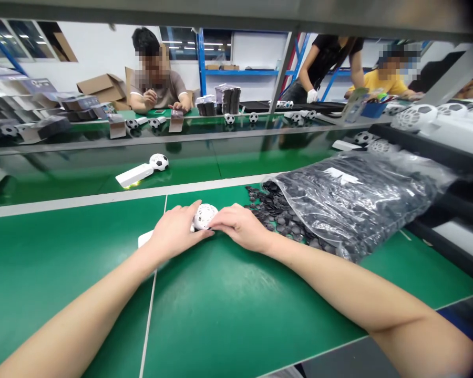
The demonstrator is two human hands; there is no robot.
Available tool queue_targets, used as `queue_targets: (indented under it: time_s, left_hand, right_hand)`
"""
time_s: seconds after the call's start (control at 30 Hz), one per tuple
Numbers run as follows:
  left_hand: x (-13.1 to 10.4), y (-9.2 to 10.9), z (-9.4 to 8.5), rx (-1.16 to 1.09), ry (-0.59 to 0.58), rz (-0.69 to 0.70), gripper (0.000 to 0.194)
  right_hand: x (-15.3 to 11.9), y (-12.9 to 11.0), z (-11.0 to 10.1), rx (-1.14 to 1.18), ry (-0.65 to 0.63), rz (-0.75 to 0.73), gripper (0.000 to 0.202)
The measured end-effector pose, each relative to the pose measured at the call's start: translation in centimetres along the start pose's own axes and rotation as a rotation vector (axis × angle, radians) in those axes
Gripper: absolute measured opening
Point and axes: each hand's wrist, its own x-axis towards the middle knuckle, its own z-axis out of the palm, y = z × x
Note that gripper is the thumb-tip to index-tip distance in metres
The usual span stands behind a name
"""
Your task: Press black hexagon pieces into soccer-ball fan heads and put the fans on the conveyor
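Observation:
My left hand [175, 231] is closed around a white handheld fan [205, 214] with a round, football-patterned head full of openings. The fan lies along the green bench, and its handle end [145, 239] shows past my wrist. At the lower right of the ball, my right hand [236, 226] is closed in a pinch on what looks like a small black piece [210, 228], mostly hidden by my fingertips. Just right of that hand, loose black pieces [274, 207] spill from a clear plastic bag [350, 194] filled with more of them.
Beyond a pale strip, a finished-looking black-and-white fan [140, 170] lies on the green belt [236, 157]. A dark rack [437, 152] with white fans stands at right. Several people [157, 84] work across the line. Stacked boxes [35, 102] stand at far left.

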Motion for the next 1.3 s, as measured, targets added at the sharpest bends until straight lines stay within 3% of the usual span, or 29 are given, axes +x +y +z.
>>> queue_targets:
  time_s: [0.13, 0.27, 0.43, 0.53, 0.6, 0.73, 1.03, 1.2, 1.3]
  left_hand:
    - [0.0, 0.0, -0.3, -0.09, -0.039, -0.01, 0.074]
    - [0.0, 0.0, -0.3, -0.166, -0.028, -0.019, 0.066]
    - [-0.1, 0.2, -0.2, -0.188, -0.004, -0.014, 0.059]
    - [-0.2, 0.3, -0.4, -0.208, -0.007, -0.028, 0.057]
    - [-0.2, 0.4, -0.5, -0.214, -0.017, -0.039, 0.056]
    - [-0.3, 0.5, -0.6, -0.21, -0.031, -0.066, 0.054]
    - [-0.4, 0.7, -0.7, -0.193, -0.002, -0.091, 0.049]
    - [-0.2, 0.1, -0.5, -0.237, -0.049, -0.04, 0.057]
    - [0.1, -0.6, -0.5, -0.195, -0.048, 0.112, 0.061]
  right_hand:
    - [0.0, -0.3, 0.5, -0.208, -0.069, -0.064, 0.025]
    - [0.3, -0.7, 0.6, -0.253, -0.087, -0.124, 0.028]
    - [0.3, -0.1, 0.8, -0.074, 0.067, -0.047, 0.019]
    - [0.1, 0.8, 1.1, 0.054, 0.149, 0.066, 0.039]
    - [0.1, 1.2, 1.4, 0.118, 0.106, 0.149, 0.047]
    - [0.3, 1.1, 1.5, 0.177, -0.012, 0.192, 0.039]
    - [0.2, 0.1, 1.6, 0.201, 0.012, 0.213, 0.038]
    - [1.0, 1.9, -0.3, 0.203, -0.023, 0.264, 0.027]
    - [1.2, 3.9, -2.6, -0.072, 0.05, 0.35, 0.022]
